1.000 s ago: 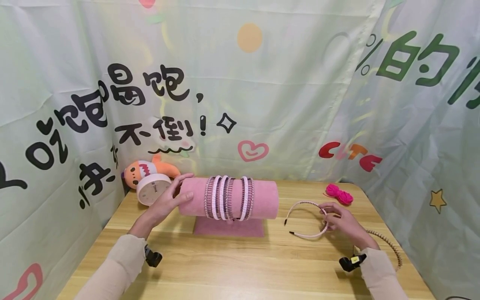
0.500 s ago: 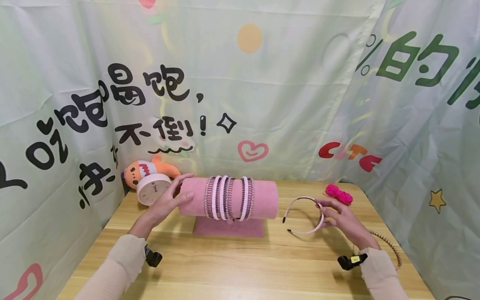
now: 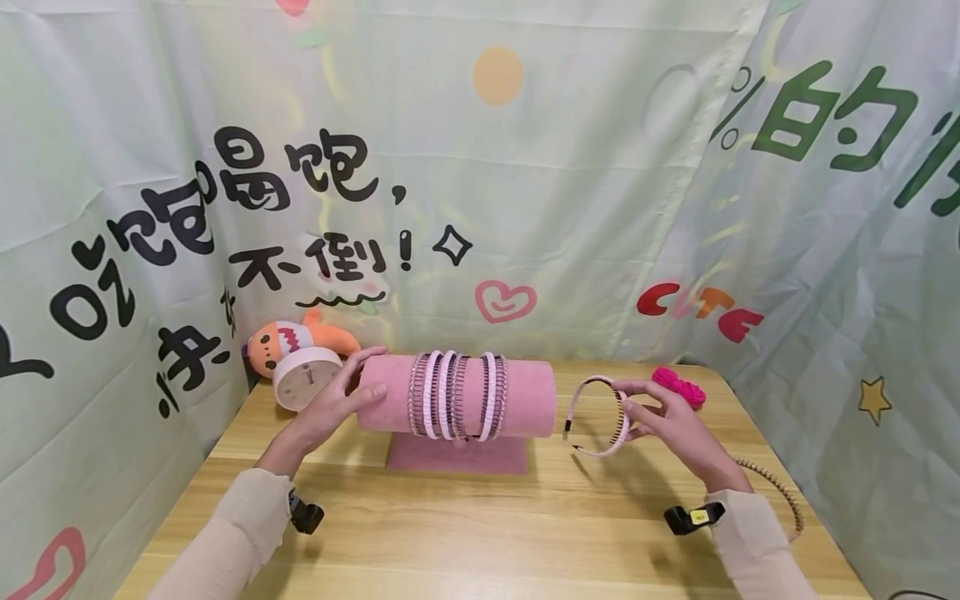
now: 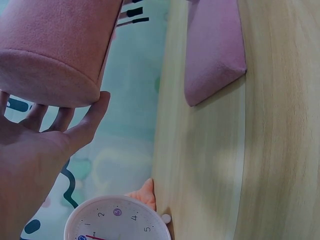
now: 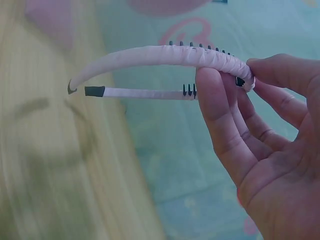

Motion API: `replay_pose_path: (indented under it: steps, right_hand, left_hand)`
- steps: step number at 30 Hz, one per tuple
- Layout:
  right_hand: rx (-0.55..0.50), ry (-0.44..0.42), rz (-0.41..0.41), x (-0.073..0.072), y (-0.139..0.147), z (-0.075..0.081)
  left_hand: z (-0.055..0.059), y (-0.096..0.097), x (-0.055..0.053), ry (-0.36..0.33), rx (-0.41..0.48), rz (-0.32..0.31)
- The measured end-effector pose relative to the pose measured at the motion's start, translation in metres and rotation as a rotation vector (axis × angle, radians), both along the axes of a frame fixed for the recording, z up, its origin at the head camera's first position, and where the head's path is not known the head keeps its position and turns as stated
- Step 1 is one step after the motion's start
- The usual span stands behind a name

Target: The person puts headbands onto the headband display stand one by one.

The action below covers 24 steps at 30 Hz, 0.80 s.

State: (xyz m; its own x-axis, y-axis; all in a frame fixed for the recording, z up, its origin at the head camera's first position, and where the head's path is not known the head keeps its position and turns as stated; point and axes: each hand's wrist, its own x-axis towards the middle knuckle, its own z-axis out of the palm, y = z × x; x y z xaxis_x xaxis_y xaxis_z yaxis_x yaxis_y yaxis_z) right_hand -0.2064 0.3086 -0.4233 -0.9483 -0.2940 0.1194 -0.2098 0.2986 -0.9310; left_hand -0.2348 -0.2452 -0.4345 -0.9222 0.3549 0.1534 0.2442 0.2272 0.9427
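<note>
In the head view a padded pink headband stand (image 3: pixel 532 400) stands mid-table on its pink base (image 3: pixel 457 458). Several white and dark toothed headbands (image 3: pixel 491 396) circle the roll. My left hand (image 3: pixel 326 412) grips the roll's left end, thumb in front and fingers behind; the left wrist view shows the fingers against the rim of that end. To the right of the roll, my right hand (image 3: pixel 675 429) pinches a pale pink headband (image 5: pixel 135 57) between thumb and fingers. The headband is off the table, its black-tipped ends pointing left toward the roll and its dark teeth inside the curve.
Behind my left hand stand a round white clock (image 3: pixel 303 379) and an orange plush toy (image 3: pixel 333 337). A bright pink yarn bundle (image 3: pixel 678 387) lies at the back right. Another toothed headband (image 3: pixel 780 487) lies beside my right forearm. Printed curtains (image 3: pixel 585 208) border the table.
My right hand has lifted the pale pink headband from the table and moved it left, closer to the roll. The left hand and the stand stay put.
</note>
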Motion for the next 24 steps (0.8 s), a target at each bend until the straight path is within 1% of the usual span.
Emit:
replay_pose_path:
  steps: [6, 11, 19, 24]
  right_hand:
    - [0.010, 0.032, 0.015, 0.003, -0.017, 0.016]
    - [0.004, 0.027, 0.032, 0.005, -0.029, 0.025]
    - [0.006, 0.007, 0.048, 0.006, -0.048, 0.035]
    - [-0.012, -0.001, 0.072, 0.005, -0.056, 0.035]
  left_hand:
    - [0.000, 0.000, 0.000, -0.001, -0.003, 0.001]
    - [0.000, 0.000, -0.001, 0.001, -0.009, 0.004]
    - [-0.001, 0.000, 0.000, -0.003, 0.000, 0.002]
    - [-0.001, 0.000, 0.000, 0.002, -0.001, 0.000]
